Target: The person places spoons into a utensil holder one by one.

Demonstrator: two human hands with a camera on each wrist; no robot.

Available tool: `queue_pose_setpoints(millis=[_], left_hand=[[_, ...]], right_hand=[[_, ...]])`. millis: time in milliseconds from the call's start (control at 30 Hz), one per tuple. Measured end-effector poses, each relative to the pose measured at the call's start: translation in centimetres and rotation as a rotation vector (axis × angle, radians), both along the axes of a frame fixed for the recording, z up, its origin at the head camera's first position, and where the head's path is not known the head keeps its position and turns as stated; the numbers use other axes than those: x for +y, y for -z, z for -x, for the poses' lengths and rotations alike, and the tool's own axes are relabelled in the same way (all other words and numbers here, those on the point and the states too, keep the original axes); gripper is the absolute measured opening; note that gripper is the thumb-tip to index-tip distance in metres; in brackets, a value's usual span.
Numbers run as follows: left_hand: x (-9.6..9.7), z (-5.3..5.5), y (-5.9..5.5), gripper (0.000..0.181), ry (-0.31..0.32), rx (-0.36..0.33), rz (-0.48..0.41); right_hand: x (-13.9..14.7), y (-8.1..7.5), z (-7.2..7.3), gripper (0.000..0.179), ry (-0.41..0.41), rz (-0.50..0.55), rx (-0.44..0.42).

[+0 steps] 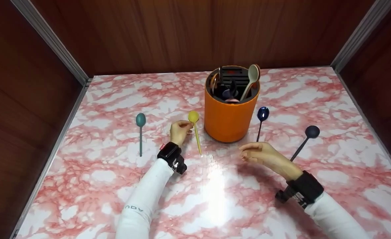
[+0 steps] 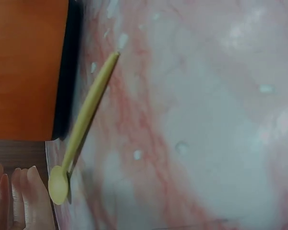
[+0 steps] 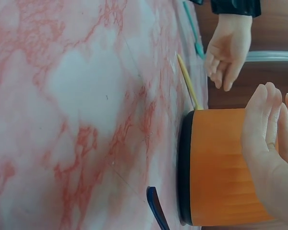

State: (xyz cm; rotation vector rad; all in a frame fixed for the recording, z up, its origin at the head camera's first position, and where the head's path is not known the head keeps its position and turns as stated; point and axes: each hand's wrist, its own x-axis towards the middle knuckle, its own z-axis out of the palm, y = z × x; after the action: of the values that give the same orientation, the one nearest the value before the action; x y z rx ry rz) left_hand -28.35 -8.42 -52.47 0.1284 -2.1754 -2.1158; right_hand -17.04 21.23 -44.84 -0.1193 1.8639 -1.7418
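Note:
My left hand hovers beside a yellow spoon, which lies on the table left of an orange utensil holder. In the left wrist view its fingers are fairly straight and apart from the spoon's bowl. Loosely bent and holding nothing, my right hand is above the table in front of the holder's right side. Just beyond it lies a shiny dark blue spoon, the lower end of its handle hidden by the hand in the head view.
A teal spoon lies at the left, and a black round-headed spoon at the right, partly behind my right wrist. Several utensils stand in the holder, among them a pale spoon. Brown panels enclose the marbled table.

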Motion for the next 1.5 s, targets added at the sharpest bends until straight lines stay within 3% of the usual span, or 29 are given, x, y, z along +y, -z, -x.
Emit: queue_pose_setpoints(millis=[67, 133, 267, 367, 400, 467, 533, 600, 667, 700, 767, 1000, 1100, 1200, 1233, 1367, 1433, 1500], left_hand=[[-0.4, 1.7, 3.4, 0.009, 0.006, -0.012, -0.029], [-0.6, 3.9, 7.6, 0.008, -0.015, -0.034, -0.029], [-0.8, 6.1, 11.8, 0.012, -0.032, -0.127, -0.022], [-1.3, 9.1, 17.5, 0.016, -0.019, -0.131, -0.068], [-1.4, 9.8, 18.9, 0.022, -0.011, -0.129, -0.088], [-1.3, 10.5, 19.9, 0.021, -0.014, -0.153, -0.098], [-0.9, 9.8, 18.7, 0.017, -0.023, -0.161, -0.105], [-0.4, 7.5, 14.5, 0.014, -0.023, -0.191, -0.096], [0.1, 5.9, 11.8, 0.005, -0.036, -0.199, -0.088], [0.3, 5.3, 10.6, 0.003, -0.031, -0.193, -0.091], [0.5, 4.6, 9.4, 0.003, -0.024, -0.191, -0.083], [0.6, 5.2, 9.8, 0.008, 0.006, -0.213, -0.009], [0.7, 5.5, 10.0, 0.004, 0.003, -0.183, -0.017], [0.7, 5.5, 9.6, 0.008, -0.004, -0.248, 0.027], [0.7, 5.7, 9.8, 0.007, 0.001, -0.225, 0.016], [0.8, 6.0, 9.7, 0.012, -0.014, -0.277, 0.069], [1.1, 5.6, 8.8, 0.01, -0.019, -0.254, 0.087], [1.5, 4.2, 6.0, 0.011, -0.027, -0.276, 0.131]], right_hand=[[0.1, 0.2, 0.0, 0.036, -0.002, 0.034, -0.003], [0.1, 0.3, -0.1, 0.033, -0.007, 0.067, -0.005], [0.2, 0.5, -0.1, 0.03, -0.006, 0.091, -0.008], [0.2, 0.5, -0.2, 0.03, -0.004, 0.079, -0.013], [0.3, 0.6, -0.2, 0.03, -0.002, 0.076, -0.017], [0.3, 0.6, -0.2, 0.027, 0.0, 0.076, -0.024], [0.3, 0.7, -0.2, 0.025, 0.003, 0.085, -0.029], [0.3, 0.8, -0.3, 0.022, 0.007, 0.094, -0.035], [0.3, 0.8, -0.3, 0.019, 0.008, 0.101, -0.037], [0.3, 0.8, -0.3, 0.019, 0.008, 0.105, -0.039], [0.3, 0.9, -0.3, 0.017, 0.01, 0.109, -0.046], [0.4, 0.9, -0.4, 0.022, 0.025, 0.133, -0.072], [0.5, 1.0, -0.3, 0.024, 0.02, 0.16, -0.085], [0.6, 1.0, -0.3, 0.022, 0.013, 0.185, -0.088], [0.6, 1.0, -0.3, 0.021, 0.01, 0.192, -0.085], [0.6, 1.2, -0.3, 0.02, 0.007, 0.218, -0.077], [0.6, 1.2, -0.3, 0.02, 0.005, 0.232, -0.073], [0.7, 1.3, -0.3, 0.02, 0.003, 0.239, -0.07]])
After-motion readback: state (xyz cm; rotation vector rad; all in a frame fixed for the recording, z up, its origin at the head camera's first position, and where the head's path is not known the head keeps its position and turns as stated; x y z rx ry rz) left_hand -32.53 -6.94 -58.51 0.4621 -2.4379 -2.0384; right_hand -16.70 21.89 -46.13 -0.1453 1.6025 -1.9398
